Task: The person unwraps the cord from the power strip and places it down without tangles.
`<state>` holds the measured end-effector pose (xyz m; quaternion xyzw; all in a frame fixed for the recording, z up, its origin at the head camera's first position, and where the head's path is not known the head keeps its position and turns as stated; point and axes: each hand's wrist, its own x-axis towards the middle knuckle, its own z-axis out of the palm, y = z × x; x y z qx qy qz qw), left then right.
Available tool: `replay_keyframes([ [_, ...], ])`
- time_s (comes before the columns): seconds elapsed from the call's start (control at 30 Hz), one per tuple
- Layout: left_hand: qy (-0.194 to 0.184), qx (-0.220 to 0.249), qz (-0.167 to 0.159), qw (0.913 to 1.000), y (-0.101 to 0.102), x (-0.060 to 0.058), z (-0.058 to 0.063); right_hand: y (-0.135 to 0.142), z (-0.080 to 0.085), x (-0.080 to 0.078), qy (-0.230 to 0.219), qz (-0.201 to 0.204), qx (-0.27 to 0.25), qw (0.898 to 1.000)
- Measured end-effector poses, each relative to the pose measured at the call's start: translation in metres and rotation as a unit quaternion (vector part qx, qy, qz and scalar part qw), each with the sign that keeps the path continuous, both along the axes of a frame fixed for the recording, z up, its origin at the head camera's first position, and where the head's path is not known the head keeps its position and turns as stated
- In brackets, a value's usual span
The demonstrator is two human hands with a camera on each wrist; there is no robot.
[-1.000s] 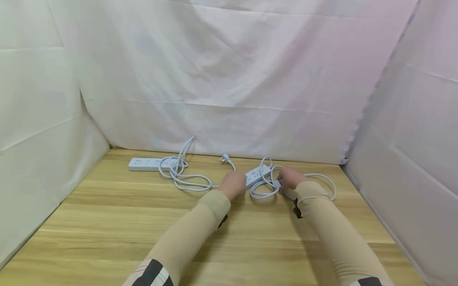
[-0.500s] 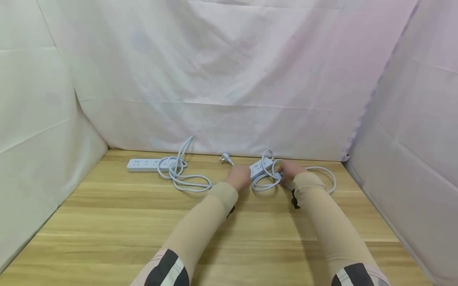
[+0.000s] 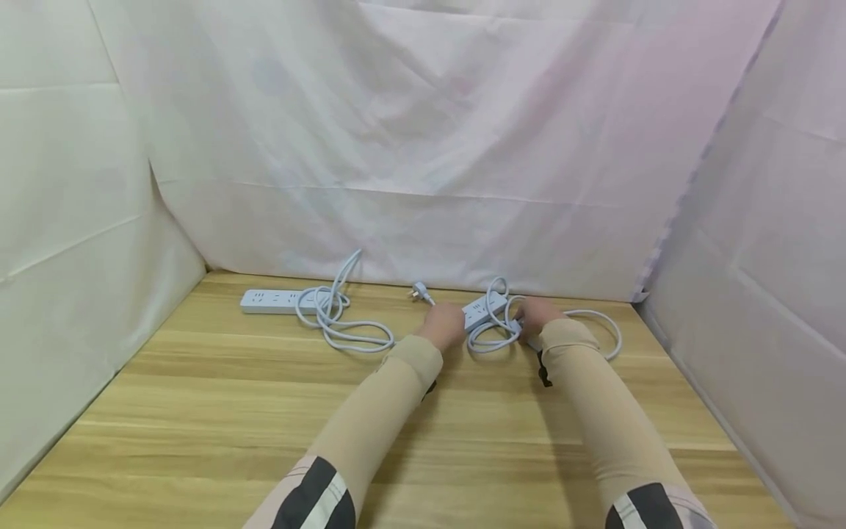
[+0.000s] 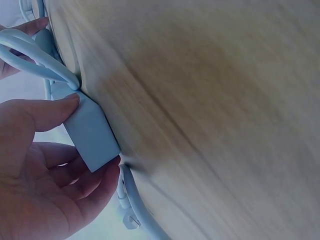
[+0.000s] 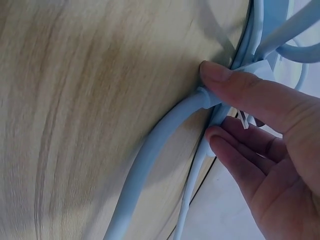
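Note:
In the head view my left hand [image 3: 444, 325] grips the near left end of a white power strip [image 3: 485, 311], which lies slantwise near the back of the table. The left wrist view shows the thumb on one edge of this strip [image 4: 92, 135] and curled fingers at the other. A coiled white cord [image 3: 485, 344] lies against the strip's right part. My right hand [image 3: 538, 318] pinches a plug [image 5: 257, 70] at the coil's right side. One metal prong [image 5: 243, 120] shows between thumb and fingers in the right wrist view, with a cord [image 5: 150, 150] running off the plug.
A second power strip [image 3: 267, 300] lies at the back left, its looped cord [image 3: 357, 342] partly over it. Another plug [image 3: 419, 292] rests near the back cloth [image 3: 423, 147]. A cord loop [image 3: 611, 330] curves right of my right hand. White cloth walls border the wooden table [image 3: 463, 455].
Over the last second both hands moved a little away from me, the left also rightward. The gripped power strip and coiled cord shifted back with them. Little changed in the last half second.

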<state>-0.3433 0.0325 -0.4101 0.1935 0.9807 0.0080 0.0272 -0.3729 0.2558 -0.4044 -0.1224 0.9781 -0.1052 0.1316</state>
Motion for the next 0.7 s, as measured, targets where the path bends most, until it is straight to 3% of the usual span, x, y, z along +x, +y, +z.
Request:
replay_keyframes([
  [0.3,-0.002,-0.023,-0.009,0.9997,-0.002,0.000,-0.002,-0.008,0.007,0.011,-0.017,-0.040,-0.002,0.999],
  [0.7,-0.007,-0.013,-0.036,0.9992,-0.002,-0.004,-0.001,-0.002,0.007,0.020,-0.016,-0.011,0.005,1.000],
])
